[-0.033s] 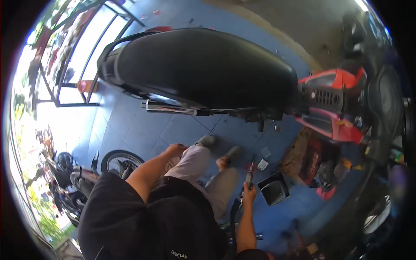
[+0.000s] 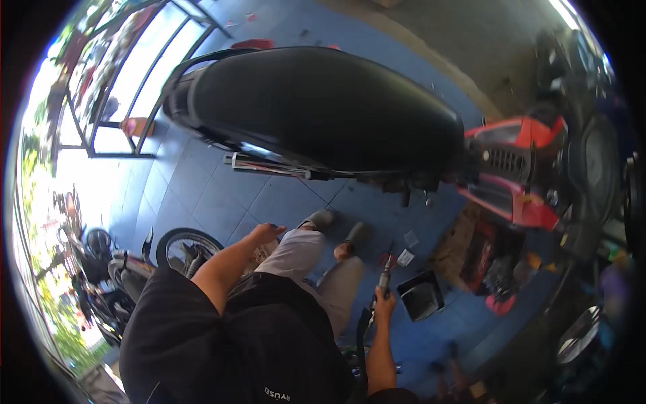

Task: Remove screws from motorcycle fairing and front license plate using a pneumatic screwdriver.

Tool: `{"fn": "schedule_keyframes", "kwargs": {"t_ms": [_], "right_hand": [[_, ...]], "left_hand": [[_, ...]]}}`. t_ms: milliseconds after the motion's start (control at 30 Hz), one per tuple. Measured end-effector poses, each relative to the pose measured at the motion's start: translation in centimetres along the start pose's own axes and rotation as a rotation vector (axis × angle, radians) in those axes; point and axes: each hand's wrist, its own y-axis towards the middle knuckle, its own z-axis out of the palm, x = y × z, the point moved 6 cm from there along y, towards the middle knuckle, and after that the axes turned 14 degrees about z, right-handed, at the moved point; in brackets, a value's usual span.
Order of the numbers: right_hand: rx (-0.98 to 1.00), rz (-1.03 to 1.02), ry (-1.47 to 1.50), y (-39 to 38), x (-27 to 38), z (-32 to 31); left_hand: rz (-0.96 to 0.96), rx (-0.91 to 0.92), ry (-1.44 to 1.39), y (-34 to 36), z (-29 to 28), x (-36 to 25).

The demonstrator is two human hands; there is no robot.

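Observation:
My left hand is held over my left thigh, fingers stretched out and apparently holding nothing. In my right hand, lower right of the middle, is a power driver with a long thin bit pointing away from me. A dark hose or cord runs back from it beside my forearm. Ahead of me stands a motorcycle, its long black seat crossing the view and its red front panels on the right. Both hands are apart from it.
A black square tray lies on the blue tiled floor, right of the driver. Near it are a small white card and cardboard. Other motorcycles stand at the left, below a metal frame.
The view has shifted slightly, so the motorcycle seat sits a little further right. My left hand's fingers reach out more plainly. My right hand keeps hold of the power driver.

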Motion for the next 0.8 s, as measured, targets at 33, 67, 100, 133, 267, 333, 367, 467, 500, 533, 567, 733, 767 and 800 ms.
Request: {"fn": "schedule_keyframes", "kwargs": {"t_ms": [33,67,100,133,267,333,367,467,500,533,567,733,767,800], "right_hand": [[0.016,-0.031,-0.038,-1.9,1.4,-0.1],[0.133,0.096,0.082,-4.8,1.9,0.3],[0.247,0.230,0.199,-7.0,2.0,0.8],[0.240,0.216,0.180,-8.0,1.9,0.3],[0.420,0.255,-0.034,-8.6,5.5,3.6],[0.325,0.261,-0.068,-9.8,6.4,4.2],[0.345,0.230,-0.056,-10.9,7.9,5.7],[0.407,0.128,0.005,-16.0,13.2,10.9],[0.411,0.110,0.027,-19.6,15.5,13.5],[0.479,0.037,-0.043,-24.0,18.9,16.8],[0.540,-0.039,-0.114,-27.6,22.0,20.3],[0.668,-0.188,-0.326,-38.3,30.2,34.1],[0.671,-0.340,-0.492,-40.2,31.9,36.8],[0.650,-0.339,-0.437,-40.9,32.4,39.1]], "left_hand": [[-0.053,0.013,0.024,-2.7,-1.4,1.9],[-0.104,0.039,0.051,-5.6,-2.6,3.1],[-0.116,0.020,0.019,-8.3,-3.5,3.6],[-0.196,0.009,-0.122,-10.9,-4.7,3.5],[-0.111,-0.036,-0.238,-13.0,-2.2,10.5],[-0.061,-0.085,-0.190,-13.7,-4.7,5.8],[-0.056,-0.116,-0.081,-14.6,-5.7,6.1],[-0.130,-0.156,-0.164,-14.7,-8.3,11.7],[-0.130,-0.181,-0.212,-15.2,-9.1,14.8],[-0.105,-0.161,-0.258,-16.0,-10.4,17.8],[-0.078,-0.139,-0.303,-16.5,-12.3,20.8],[-0.076,-0.274,-0.388,-18.3,-27.0,34.8],[-0.127,-0.390,-0.417,-18.4,-30.5,37.4],[-0.096,-0.368,-0.372,-19.0,-33.0,39.1]]}}
